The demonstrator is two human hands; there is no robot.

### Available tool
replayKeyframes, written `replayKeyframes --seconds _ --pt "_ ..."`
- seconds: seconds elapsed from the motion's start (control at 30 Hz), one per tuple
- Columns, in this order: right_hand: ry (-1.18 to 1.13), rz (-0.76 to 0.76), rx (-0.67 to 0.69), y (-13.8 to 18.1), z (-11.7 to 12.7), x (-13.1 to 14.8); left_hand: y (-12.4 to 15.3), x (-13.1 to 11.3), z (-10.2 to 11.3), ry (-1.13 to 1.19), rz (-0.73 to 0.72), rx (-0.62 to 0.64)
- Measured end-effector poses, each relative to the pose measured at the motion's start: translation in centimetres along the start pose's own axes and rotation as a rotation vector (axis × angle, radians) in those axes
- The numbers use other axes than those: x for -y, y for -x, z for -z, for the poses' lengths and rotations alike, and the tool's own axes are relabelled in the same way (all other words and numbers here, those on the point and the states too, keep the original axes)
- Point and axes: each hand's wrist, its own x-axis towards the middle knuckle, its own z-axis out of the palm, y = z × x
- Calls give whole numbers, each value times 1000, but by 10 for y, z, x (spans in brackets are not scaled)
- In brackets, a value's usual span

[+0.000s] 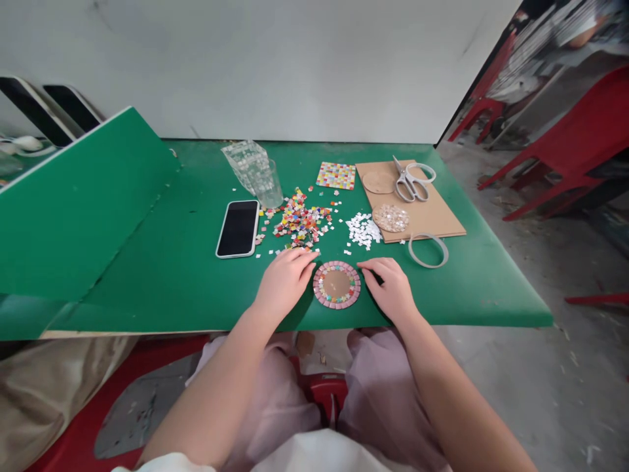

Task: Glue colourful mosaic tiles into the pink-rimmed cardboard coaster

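A round coaster (337,284) with a pink tile rim and a ring of coloured tiles lies near the front edge of the green table (171,262). My left hand (284,282) rests just left of it, fingers stretched toward the pile of coloured mosaic tiles (301,221). My right hand (390,286) lies just right of the coaster, fingers curled with fingertips on the table; whether they hold a tile is hidden.
A phone (238,228) lies left of the tiles, beside a clear glass (269,184) and a plastic bag (246,164). White tiles (363,229), a tile square (336,176), scissors (411,180) on cardboard (442,219), a tiled disc (390,217), a tape ring (428,250). Red chairs (574,151) stand right.
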Motion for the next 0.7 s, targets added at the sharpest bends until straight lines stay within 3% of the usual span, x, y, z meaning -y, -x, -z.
replayKeyframes --seconds 0.2,0.37,0.6,0.7 --pt "-41 104 53 -2 -11 10 -8 -1 -5 152 -108 151" --pt "-87 103 100 -4 -16 15 -12 -8 -9 140 -104 173" --pt "-429 -305 51 -13 -16 1 -13 -7 -9 112 -99 150" --pt "-533 -354 81 -25 -20 -4 -9 -16 -9 96 -156 61"
